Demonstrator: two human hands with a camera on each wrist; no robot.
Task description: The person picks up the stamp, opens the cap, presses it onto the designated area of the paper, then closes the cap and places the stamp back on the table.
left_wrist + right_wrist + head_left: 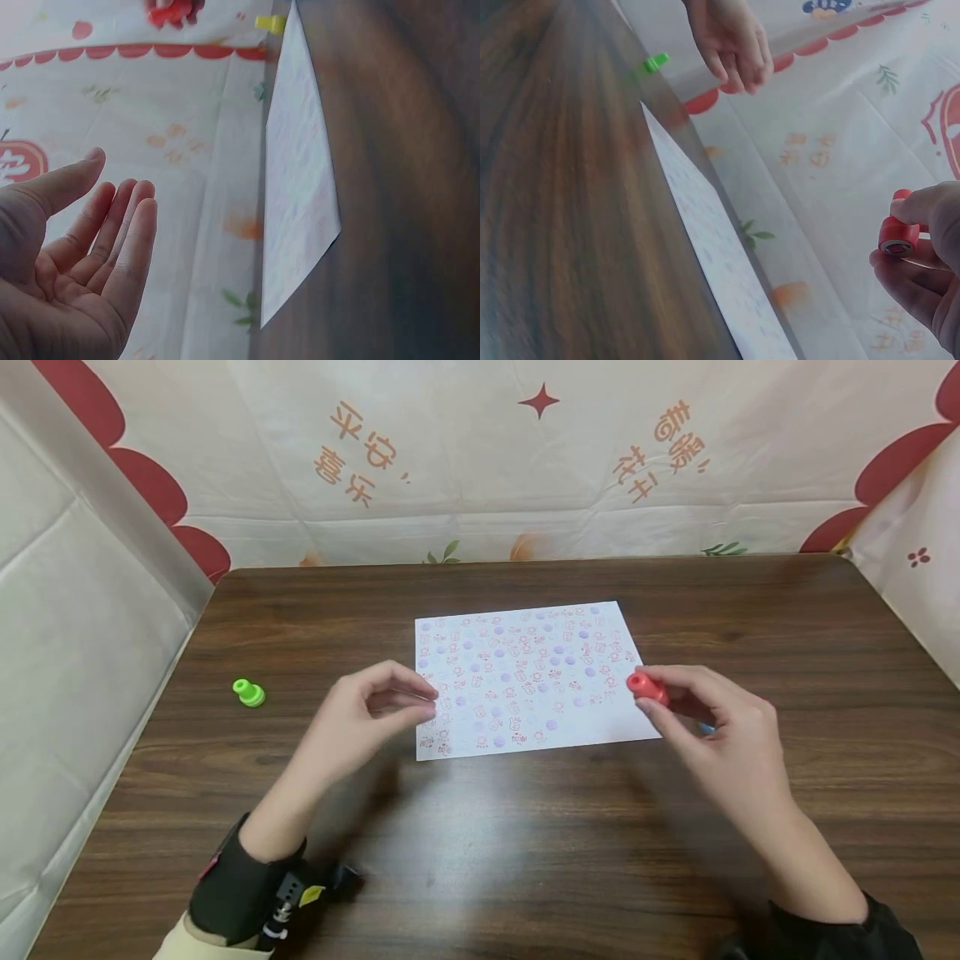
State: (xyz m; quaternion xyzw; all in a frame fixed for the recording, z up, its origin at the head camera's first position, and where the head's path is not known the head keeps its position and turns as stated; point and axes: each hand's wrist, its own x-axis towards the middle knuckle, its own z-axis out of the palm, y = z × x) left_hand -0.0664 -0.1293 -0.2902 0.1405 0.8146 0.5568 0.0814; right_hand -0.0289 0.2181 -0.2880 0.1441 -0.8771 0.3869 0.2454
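My right hand [723,727] pinches a small red stamp [647,688] between thumb and fingers, held above the right edge of a white sheet of paper [600,727]. The stamp's round printing end [897,248] shows in the right wrist view. Rows of small red figures and purple dots cover most of the sheet, which lies flat on the table. Over the paper's left edge hovers my left hand [367,714], holding nothing, its fingers loosely bent and the thumb apart. In the left wrist view its palm [79,300] is turned up.
A bright green stamp [248,692] lies on the brown wooden table [480,843] to the left. Part of a blue object [707,727] peeks out behind my right hand. A yellow object [270,24] appears beyond the sheet. Patterned cloth [480,460] hangs along the back edge.
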